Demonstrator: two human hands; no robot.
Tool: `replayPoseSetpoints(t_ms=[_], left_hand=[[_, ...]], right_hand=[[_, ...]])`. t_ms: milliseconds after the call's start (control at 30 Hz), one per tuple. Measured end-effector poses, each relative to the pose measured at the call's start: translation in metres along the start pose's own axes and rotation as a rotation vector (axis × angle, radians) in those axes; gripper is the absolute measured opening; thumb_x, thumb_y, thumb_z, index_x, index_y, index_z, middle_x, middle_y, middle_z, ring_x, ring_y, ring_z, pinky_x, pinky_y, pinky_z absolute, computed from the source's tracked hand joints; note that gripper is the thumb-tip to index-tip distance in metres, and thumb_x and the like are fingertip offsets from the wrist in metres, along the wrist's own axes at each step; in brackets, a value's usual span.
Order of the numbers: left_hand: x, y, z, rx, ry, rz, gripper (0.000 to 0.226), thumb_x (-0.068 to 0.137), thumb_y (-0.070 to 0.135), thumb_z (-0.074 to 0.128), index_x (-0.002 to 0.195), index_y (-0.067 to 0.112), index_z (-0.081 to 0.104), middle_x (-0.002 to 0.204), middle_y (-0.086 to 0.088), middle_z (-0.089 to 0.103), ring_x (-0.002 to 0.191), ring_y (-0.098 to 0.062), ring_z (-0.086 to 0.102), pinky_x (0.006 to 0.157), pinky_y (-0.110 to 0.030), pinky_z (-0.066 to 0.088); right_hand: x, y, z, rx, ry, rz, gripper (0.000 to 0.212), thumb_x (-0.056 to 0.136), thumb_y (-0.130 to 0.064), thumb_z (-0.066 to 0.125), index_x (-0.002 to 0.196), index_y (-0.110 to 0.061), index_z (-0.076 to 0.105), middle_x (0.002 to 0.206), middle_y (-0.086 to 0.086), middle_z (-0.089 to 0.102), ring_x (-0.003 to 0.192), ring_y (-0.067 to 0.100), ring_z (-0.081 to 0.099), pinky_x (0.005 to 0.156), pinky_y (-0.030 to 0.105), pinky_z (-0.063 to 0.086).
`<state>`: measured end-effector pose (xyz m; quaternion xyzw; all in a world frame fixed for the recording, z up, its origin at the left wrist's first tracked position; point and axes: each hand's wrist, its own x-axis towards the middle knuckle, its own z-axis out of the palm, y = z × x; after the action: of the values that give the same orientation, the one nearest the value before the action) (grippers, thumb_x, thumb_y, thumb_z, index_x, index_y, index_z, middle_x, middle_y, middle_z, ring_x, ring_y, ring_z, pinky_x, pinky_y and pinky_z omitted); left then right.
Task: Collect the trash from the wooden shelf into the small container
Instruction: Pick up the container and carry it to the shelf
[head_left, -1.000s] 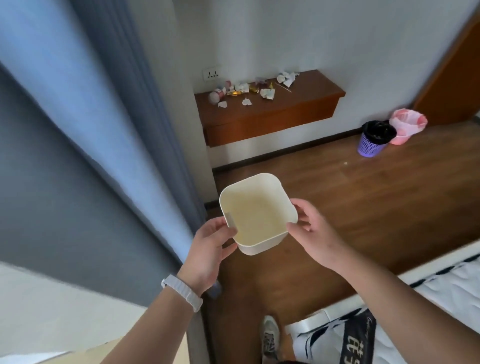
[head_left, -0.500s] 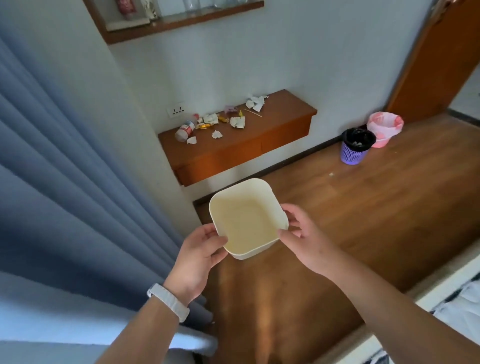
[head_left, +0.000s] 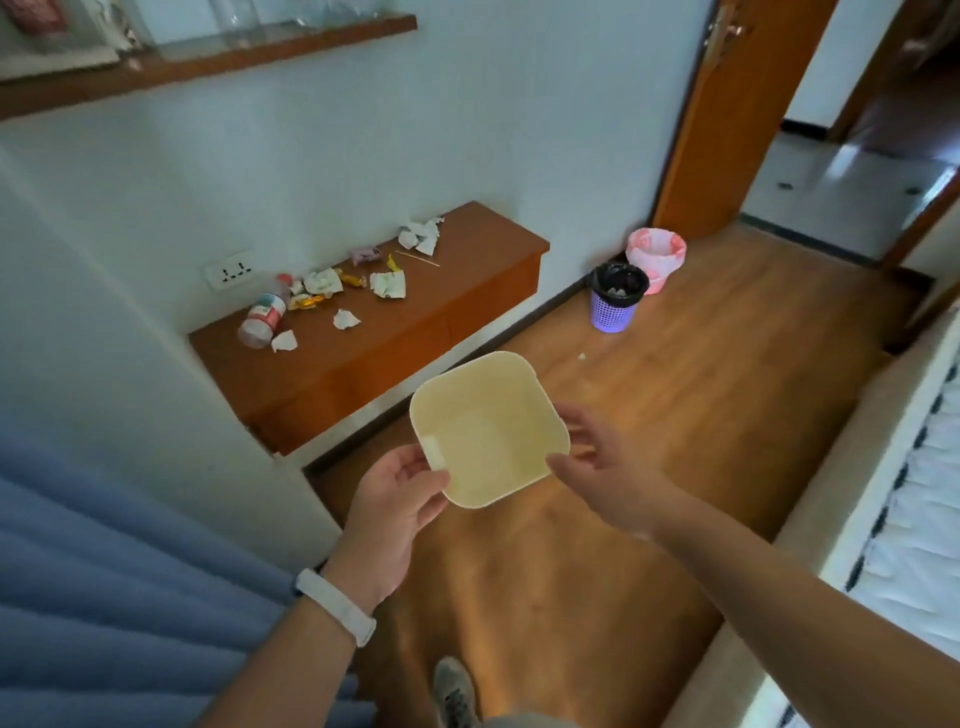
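Cream square plastic container (head_left: 488, 431) pinched at near corner by my left hand (head_left: 395, 499); my right hand (head_left: 608, 473) loose, fingers spread beside rim. Crumpled paper trash (head_left: 387, 284) litters brown wooden shelf (head_left: 415, 327).

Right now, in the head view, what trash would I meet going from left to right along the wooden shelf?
Clear plastic bottle with red-and-white label, lying down → lone crumpled white paper scrap → flattened white printed wrapper → pile of torn white paper.
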<state>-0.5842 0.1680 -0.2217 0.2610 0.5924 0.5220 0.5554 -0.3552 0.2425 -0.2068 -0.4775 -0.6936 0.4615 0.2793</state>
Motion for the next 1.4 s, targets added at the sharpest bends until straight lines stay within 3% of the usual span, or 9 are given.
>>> replayPoseSetpoints(t_ms=[167, 233, 333, 633, 767, 933, 1033, 1167, 1400], left_hand=[[0.058, 0.041, -0.032, 0.005, -0.094, 0.044, 0.045, 0.085, 0.021, 0.076, 0.128, 0.016, 0.065, 0.122, -0.007, 0.076, 0.121, -0.029, 0.069, 0.107, -0.054, 0.052], [0.076, 0.051, -0.043, -0.005, -0.094, 0.049, 0.036, 0.091, 0.015, 0.072, 0.127, 0.014, 0.065, 0.12, -0.007, 0.077, 0.119, -0.028, 0.07, 0.106, -0.053, 0.053], [0.094, 0.058, -0.06, -0.024, -0.081, 0.04, 0.032, 0.095, 0.01, 0.067, 0.127, 0.011, 0.064, 0.119, -0.009, 0.077, 0.118, -0.03, 0.07, 0.106, -0.055, 0.053], [0.138, 0.075, -0.076, -0.092, -0.074, -0.002, 0.033, 0.094, 0.008, 0.066, 0.128, 0.008, 0.064, 0.118, -0.012, 0.078, 0.116, -0.033, 0.071, 0.105, -0.052, 0.053], [0.165, 0.082, -0.068, -0.098, -0.034, -0.03, 0.034, 0.094, 0.003, 0.065, 0.127, 0.005, 0.063, 0.114, -0.014, 0.078, 0.11, -0.032, 0.074, 0.091, -0.043, 0.059], [0.208, 0.095, -0.046, -0.111, 0.015, -0.032, 0.031, 0.093, 0.002, 0.064, 0.124, 0.007, 0.064, 0.108, -0.009, 0.081, 0.1, -0.024, 0.078, 0.083, -0.039, 0.06], [0.238, 0.109, -0.019, -0.115, 0.033, -0.023, 0.029, 0.093, -0.001, 0.062, 0.121, 0.007, 0.065, 0.103, -0.009, 0.081, 0.094, -0.022, 0.079, 0.079, -0.036, 0.063], [0.287, 0.13, 0.029, -0.104, 0.048, -0.018, 0.045, 0.078, -0.004, 0.075, 0.121, 0.0, 0.063, 0.096, -0.01, 0.082, 0.084, -0.021, 0.079, 0.067, -0.031, 0.064], [0.361, 0.152, 0.103, -0.112, 0.042, 0.007, 0.058, 0.068, 0.006, 0.075, 0.124, -0.005, 0.061, 0.1, -0.016, 0.079, 0.087, -0.025, 0.078, 0.078, -0.041, 0.066]], right_hand=[[0.056, -0.029, 0.016, -0.09, 0.04, -0.043, 0.047, 0.089, -0.018, 0.064, 0.117, -0.053, 0.048, 0.121, -0.023, 0.06, 0.111, 0.001, 0.058, 0.096, 0.037, 0.05], [0.074, -0.035, 0.026, -0.093, 0.03, -0.042, 0.045, 0.089, -0.024, 0.063, 0.121, -0.051, 0.048, 0.123, -0.021, 0.06, 0.113, 0.002, 0.058, 0.097, 0.039, 0.05], [0.095, -0.044, 0.039, -0.1, 0.024, -0.037, 0.043, 0.085, -0.034, 0.061, 0.123, -0.051, 0.048, 0.124, -0.022, 0.059, 0.113, 0.002, 0.058, 0.097, 0.04, 0.051], [0.152, -0.052, 0.048, -0.039, 0.019, -0.051, 0.047, 0.091, -0.01, 0.062, 0.124, -0.042, 0.052, 0.12, -0.021, 0.062, 0.109, 0.0, 0.058, 0.095, 0.036, 0.051], [0.188, -0.042, 0.039, 0.011, -0.001, -0.048, 0.048, 0.09, -0.005, 0.063, 0.121, -0.041, 0.054, 0.117, -0.021, 0.065, 0.107, 0.001, 0.06, 0.094, 0.036, 0.052], [0.243, -0.023, 0.02, 0.04, -0.054, -0.055, 0.049, 0.089, -0.006, 0.065, 0.118, -0.044, 0.055, 0.112, -0.028, 0.064, 0.105, 0.0, 0.061, 0.092, 0.035, 0.053], [0.282, -0.016, -0.005, 0.06, -0.1, -0.056, 0.048, 0.091, -0.006, 0.063, 0.117, -0.045, 0.052, 0.108, -0.034, 0.062, 0.104, -0.005, 0.06, 0.09, 0.026, 0.053], [0.33, -0.002, -0.053, 0.092, -0.105, -0.053, 0.048, 0.091, -0.008, 0.062, 0.117, -0.046, 0.05, 0.114, -0.025, 0.063, 0.106, -0.007, 0.058, 0.086, 0.019, 0.051], [0.4, 0.026, -0.132, 0.1, -0.115, -0.087, 0.048, 0.09, -0.009, 0.063, 0.117, -0.047, 0.05, 0.114, -0.022, 0.063, 0.107, -0.004, 0.058, 0.086, 0.019, 0.051]])
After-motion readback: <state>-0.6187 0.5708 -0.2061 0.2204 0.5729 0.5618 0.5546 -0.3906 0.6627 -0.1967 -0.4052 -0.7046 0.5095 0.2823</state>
